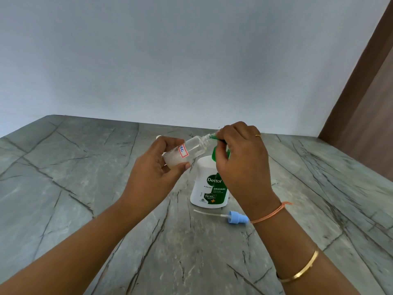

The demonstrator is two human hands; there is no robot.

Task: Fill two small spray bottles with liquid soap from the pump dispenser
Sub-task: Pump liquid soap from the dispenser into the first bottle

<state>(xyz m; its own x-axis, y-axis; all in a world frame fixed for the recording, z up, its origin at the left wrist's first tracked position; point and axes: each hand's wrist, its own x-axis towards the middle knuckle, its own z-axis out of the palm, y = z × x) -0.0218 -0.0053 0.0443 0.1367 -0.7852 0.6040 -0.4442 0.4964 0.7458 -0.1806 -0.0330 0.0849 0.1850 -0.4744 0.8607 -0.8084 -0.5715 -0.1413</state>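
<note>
My left hand grips a small clear spray bottle with a red-edged label, tilted so its open neck meets the green pump nozzle. Whitish liquid lies in the bottle's lower end. My right hand covers the green pump head of the white Dettol soap dispenser, fingers curled over it. The dispenser stands upright on the grey marble table. A blue spray cap with its thin white tube lies on the table in front of the dispenser, by my right wrist. A second spray bottle is not clearly seen.
A small white object peeks out behind my left hand. A pale wall runs along the table's far edge, and a brown panel stands at the right.
</note>
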